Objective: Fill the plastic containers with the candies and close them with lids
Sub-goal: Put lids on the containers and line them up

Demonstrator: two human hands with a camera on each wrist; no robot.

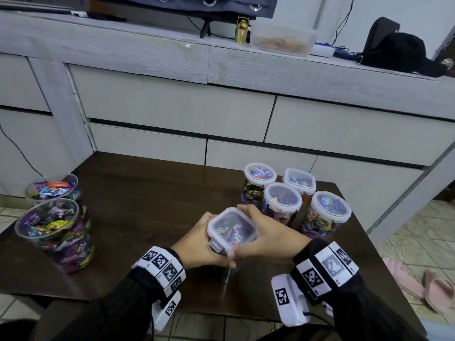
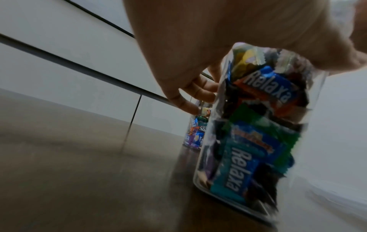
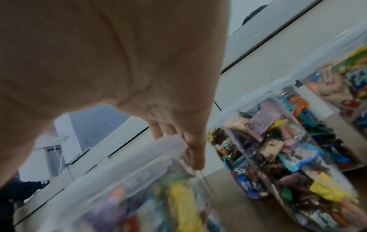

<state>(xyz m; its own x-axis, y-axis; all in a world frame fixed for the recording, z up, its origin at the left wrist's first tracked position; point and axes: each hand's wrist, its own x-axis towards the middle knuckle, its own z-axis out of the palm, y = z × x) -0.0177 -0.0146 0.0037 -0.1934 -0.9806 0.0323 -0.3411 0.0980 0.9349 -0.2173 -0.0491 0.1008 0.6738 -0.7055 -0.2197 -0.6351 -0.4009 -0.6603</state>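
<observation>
A square clear container (image 1: 231,230) packed with wrapped candies stands on the dark table (image 1: 138,205), its lid on top. My left hand (image 1: 200,242) grips its left side and my right hand (image 1: 267,232) curls over the lid's right and far edges. A lid clip (image 1: 216,244) on the near side sticks outward. In the left wrist view the candy-filled container (image 2: 258,133) fills the right half, with my fingers (image 2: 190,97) wrapped round its far side. In the right wrist view my fingers (image 3: 195,150) press on the lid rim (image 3: 129,172).
Several lidded, filled containers (image 1: 282,200) stand close behind my hands at the back right. Two open tubs of candies (image 1: 53,232) sit at the table's left edge. A grey drawer cabinet (image 1: 221,114) rises right behind the table. Pink slippers (image 1: 418,284) lie on the floor at right.
</observation>
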